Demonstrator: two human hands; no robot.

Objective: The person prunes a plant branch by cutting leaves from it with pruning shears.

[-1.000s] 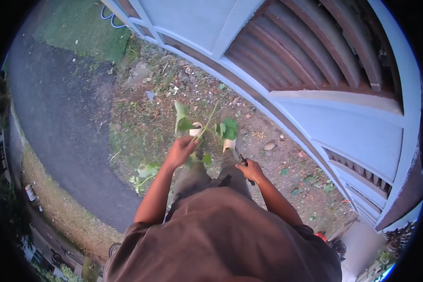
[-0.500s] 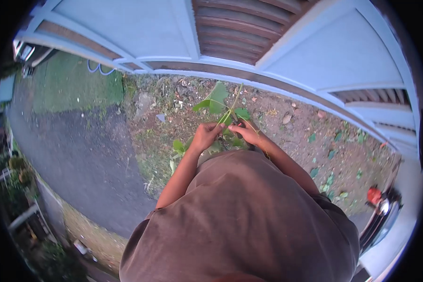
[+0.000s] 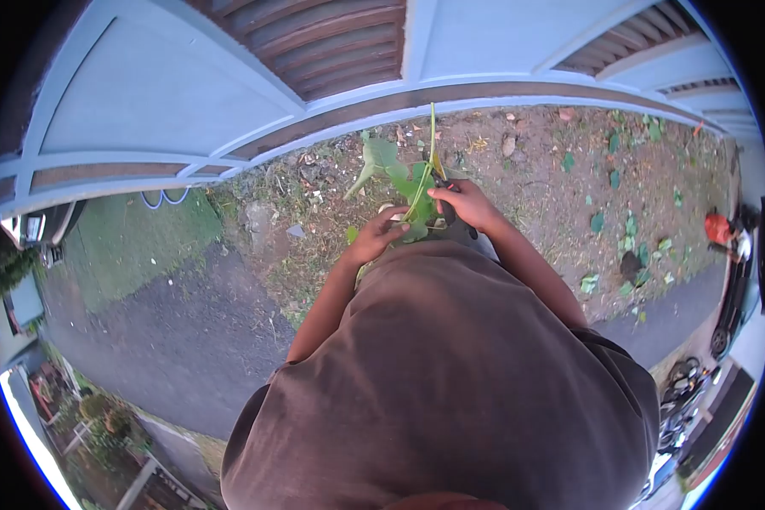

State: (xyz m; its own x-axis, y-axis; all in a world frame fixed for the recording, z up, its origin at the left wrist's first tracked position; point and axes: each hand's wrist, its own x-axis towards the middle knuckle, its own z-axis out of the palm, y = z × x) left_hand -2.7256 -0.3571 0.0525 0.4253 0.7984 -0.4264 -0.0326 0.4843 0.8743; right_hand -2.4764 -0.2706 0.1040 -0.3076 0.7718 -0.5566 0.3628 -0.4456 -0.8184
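A leafy green stem (image 3: 433, 127) points up and away from my body, with broad green leaves (image 3: 381, 155) around its lower part. My left hand (image 3: 377, 235) is closed on the lower end of this stem, among the leaves. To its right, my right hand (image 3: 465, 204) is wrapped round a dark tool, apparently pruning shears (image 3: 441, 180), whose tip lies against the stem. Leaves and fingers hide part of the tool.
A blue and brown wall (image 3: 161, 93) runs along the far side. Cut leaves (image 3: 597, 222) lie on the dirt at the right. At the left are dark pavement (image 3: 161, 323) and a green mat (image 3: 144, 255). A person in red (image 3: 719, 228) is at the far right.
The view has turned. My hands have moved slightly apart, and the stem now stands more upright. More of the dark tool by my right hand shows.
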